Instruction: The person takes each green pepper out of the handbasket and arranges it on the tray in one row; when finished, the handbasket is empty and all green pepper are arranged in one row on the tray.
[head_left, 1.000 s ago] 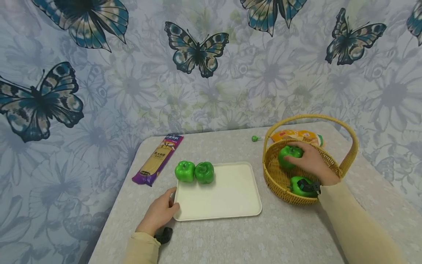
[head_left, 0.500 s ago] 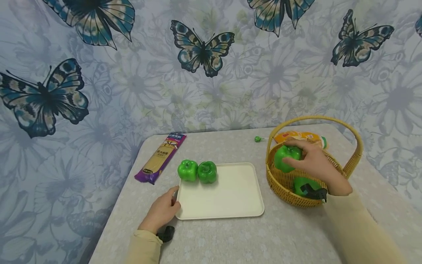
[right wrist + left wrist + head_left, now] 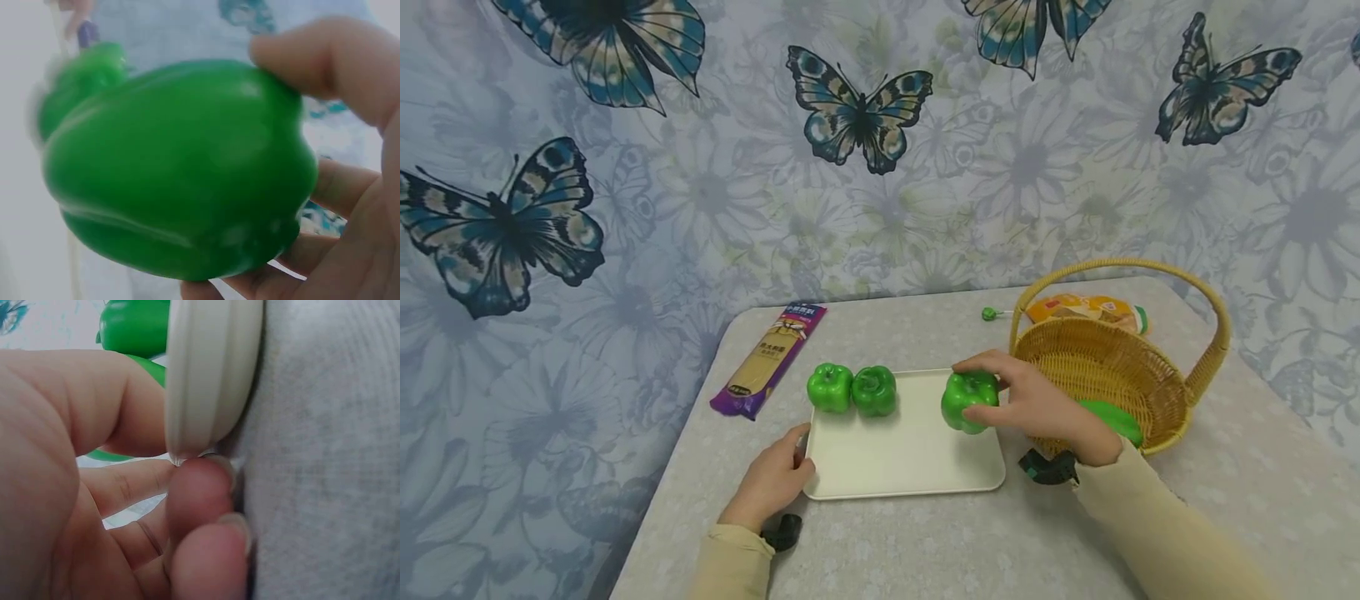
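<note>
The right grip (image 3: pixel 1037 404) is holding a pepper (image 3: pixel 967 406) between thumb and curled fingers, seemingly hovering over the tray's (image 3: pixel 902 457) far right corner; for good handling, an even, light pinch should be enough. The left grip (image 3: pixel 771 477) is pinching the tray's left edge, probably steadying it. Two other peppers (image 3: pixel 852 390) are occupying the far left corner. The basket (image 3: pixel 1078 350), containing a green pepper (image 3: pixel 1116 419), is standing close at right, possibly hindering the right arm; a packet (image 3: pixel 769 362) is lying beyond the left grip

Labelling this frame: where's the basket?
Head view, right side: the basket stands right of the tray, in front of the orange bag.
</note>
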Available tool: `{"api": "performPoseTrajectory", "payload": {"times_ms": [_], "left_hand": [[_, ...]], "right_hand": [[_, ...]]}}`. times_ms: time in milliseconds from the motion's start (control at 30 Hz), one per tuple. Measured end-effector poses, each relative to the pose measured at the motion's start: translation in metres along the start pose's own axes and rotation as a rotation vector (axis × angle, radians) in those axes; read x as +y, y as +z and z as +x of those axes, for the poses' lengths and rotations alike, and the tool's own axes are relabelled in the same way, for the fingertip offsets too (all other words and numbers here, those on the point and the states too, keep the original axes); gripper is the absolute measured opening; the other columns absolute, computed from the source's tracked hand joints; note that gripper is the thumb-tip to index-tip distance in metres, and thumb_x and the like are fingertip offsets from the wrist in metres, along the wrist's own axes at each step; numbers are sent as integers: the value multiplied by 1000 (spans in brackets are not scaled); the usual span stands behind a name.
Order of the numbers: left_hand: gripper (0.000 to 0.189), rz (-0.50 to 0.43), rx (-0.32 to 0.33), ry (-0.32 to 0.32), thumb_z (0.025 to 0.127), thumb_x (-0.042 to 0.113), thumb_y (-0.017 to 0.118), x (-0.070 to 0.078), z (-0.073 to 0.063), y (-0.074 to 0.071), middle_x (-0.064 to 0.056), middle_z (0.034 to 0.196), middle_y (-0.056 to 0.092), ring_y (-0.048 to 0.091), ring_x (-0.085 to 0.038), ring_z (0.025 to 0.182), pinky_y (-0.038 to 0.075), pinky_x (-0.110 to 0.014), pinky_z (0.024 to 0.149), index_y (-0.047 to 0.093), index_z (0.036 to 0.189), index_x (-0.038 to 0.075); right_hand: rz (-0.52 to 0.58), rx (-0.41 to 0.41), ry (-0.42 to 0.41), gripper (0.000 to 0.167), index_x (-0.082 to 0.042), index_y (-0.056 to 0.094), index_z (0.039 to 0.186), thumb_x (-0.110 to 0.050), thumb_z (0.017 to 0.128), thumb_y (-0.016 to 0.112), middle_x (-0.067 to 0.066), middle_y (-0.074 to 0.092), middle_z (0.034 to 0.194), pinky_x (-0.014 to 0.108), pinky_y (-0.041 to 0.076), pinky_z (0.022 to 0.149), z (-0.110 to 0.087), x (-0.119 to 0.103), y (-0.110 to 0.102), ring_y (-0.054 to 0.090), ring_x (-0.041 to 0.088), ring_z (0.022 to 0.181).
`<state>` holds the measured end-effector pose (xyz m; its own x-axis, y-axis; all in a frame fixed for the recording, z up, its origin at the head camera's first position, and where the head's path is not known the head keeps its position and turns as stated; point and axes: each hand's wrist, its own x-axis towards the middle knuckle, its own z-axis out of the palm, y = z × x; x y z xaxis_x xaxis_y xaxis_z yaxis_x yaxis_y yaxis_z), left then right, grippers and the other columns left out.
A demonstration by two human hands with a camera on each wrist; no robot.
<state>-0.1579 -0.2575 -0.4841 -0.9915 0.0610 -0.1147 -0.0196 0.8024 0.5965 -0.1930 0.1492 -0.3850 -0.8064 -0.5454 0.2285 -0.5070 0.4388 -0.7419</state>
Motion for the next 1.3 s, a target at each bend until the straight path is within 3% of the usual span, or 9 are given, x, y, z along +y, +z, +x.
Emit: {"api": "performPoseTrajectory", "payload": {"times_ms": [267,533,867,1300], "left_hand": [[63,-4,13,3,94,12,59,0,-2,-2,-3,82,59,50,-17,67,40,-33,58,43,154,4],[62,-1,16,23,93,13,60,0,0,1,-1,82,59,51,-15,66,41,-31,58,45,153,5],[62,-6,14,18,94,11,60,0,-2,-1,-2,83,59,50,-15,66,41,-32,57,45,153,5],[62,-5,12,13,93,12,60,0,-2,0,-2,82,58,50,-16,66,40,-33,57,45,153,5]], "right_hand": [[-47,-22,0,59,-16,59,143,-28,89,80,8,59,141,46,52,93,41,10,41,60,24,115],[-73,-12,69,66,-14,54,148,-23,88,79,10,55,147,47,50,99,66,30,56,58,29,124],[-38,-47,92,68,-11,51,150,-23,89,78,11,53,151,49,47,104,80,43,65,55,31,130],[-46,-42,77,67,-9,51,150,-23,90,77,13,54,147,47,49,101,80,49,69,57,30,125]]}}
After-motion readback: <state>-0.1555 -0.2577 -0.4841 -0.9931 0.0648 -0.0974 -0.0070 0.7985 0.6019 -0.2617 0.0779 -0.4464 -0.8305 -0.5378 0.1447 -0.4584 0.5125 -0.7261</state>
